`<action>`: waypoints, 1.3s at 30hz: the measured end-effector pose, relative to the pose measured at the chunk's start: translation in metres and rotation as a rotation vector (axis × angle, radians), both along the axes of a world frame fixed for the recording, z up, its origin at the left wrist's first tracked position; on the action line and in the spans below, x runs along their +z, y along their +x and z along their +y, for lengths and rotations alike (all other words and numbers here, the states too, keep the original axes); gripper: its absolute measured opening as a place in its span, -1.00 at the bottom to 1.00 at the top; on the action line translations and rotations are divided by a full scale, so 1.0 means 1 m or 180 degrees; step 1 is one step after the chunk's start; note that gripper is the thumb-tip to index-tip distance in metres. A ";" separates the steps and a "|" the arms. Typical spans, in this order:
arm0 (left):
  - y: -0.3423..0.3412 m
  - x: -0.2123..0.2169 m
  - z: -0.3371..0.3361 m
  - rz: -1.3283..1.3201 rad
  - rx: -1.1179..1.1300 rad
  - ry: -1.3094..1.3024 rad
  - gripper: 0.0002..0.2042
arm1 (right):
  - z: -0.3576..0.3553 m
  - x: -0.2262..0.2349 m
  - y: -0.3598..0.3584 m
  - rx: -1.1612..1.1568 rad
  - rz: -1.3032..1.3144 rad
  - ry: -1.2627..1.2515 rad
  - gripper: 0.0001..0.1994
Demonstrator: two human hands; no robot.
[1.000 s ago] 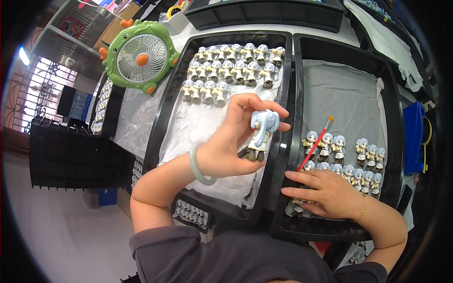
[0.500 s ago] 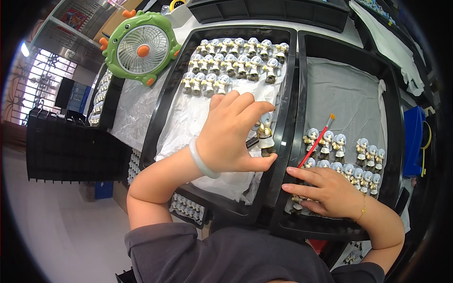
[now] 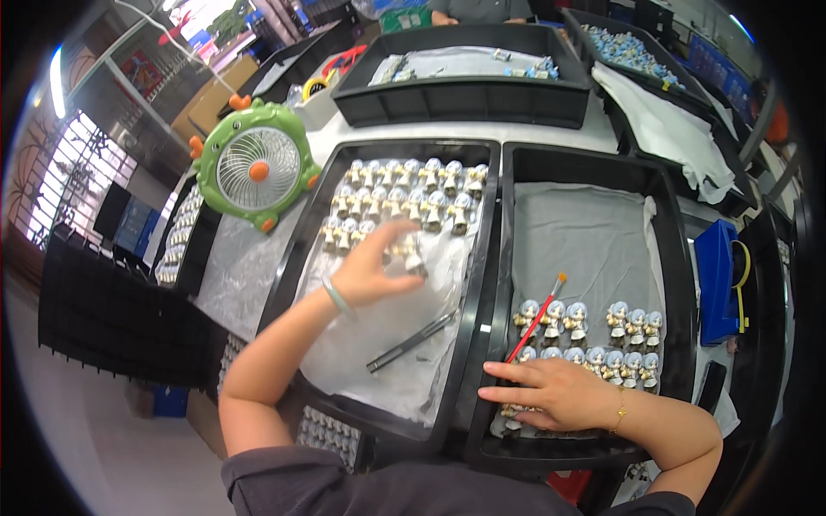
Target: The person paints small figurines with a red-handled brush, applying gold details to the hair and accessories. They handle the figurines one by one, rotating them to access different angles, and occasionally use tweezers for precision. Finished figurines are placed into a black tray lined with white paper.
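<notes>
My left hand [image 3: 370, 268], fingers curled, grips a small silver-haired figurine [image 3: 413, 256] by its two ends. It is over the left black tray [image 3: 295, 254], beside the shortest of several rows of like figurines [image 3: 394, 202] on white lining. The hand is somewhat blurred. My right hand [image 3: 559, 391] rests with fingers stretched out over figurines [image 3: 615, 365] at the near end of the right tray [image 3: 675, 258], covering some of them. Just beyond its fingertips lies a red-handled brush [image 3: 535, 325], tilted across the figurines and tray rim.
Two dark pen-like tools [image 3: 411, 341] lie on the left tray's lining. A green cartoon-shaped fan [image 3: 256, 168] stands at far left. Beyond the trays is a larger black bin [image 3: 460, 101] with small parts; a person [image 3: 482, 10] sits behind it. A blue box [image 3: 719, 282] stands at right.
My left hand has carried the figurine from the left tray's right side leftward to the row's end, uncovering the pen-like tools. The view has tilted up. My right hand stays in place.
</notes>
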State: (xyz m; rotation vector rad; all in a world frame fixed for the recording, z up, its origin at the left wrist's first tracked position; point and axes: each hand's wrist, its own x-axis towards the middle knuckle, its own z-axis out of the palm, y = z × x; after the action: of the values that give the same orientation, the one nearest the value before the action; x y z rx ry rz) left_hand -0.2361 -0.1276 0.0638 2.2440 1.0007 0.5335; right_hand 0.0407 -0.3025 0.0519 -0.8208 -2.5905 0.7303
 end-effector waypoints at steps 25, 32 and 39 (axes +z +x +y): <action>0.003 -0.003 -0.018 0.0359 -0.0428 0.0365 -0.36 | 0.001 -0.001 0.000 -0.0009 0.0080 -0.0036 -0.47; 0.004 -0.001 -0.021 0.0274 -0.0449 0.0368 -0.36 | 0.001 -0.003 0.000 -0.0013 0.0117 -0.0015 -0.48; 0.003 -0.002 -0.021 0.0021 -0.0540 0.0272 -0.36 | 0.001 0.000 0.000 0.0003 0.0037 -0.0069 -0.47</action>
State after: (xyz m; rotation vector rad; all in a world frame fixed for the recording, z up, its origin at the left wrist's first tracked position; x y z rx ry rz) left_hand -0.2328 -0.1481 0.0619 2.3810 0.7945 0.5027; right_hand 0.0406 -0.3013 0.0518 -0.8194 -2.5771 0.7624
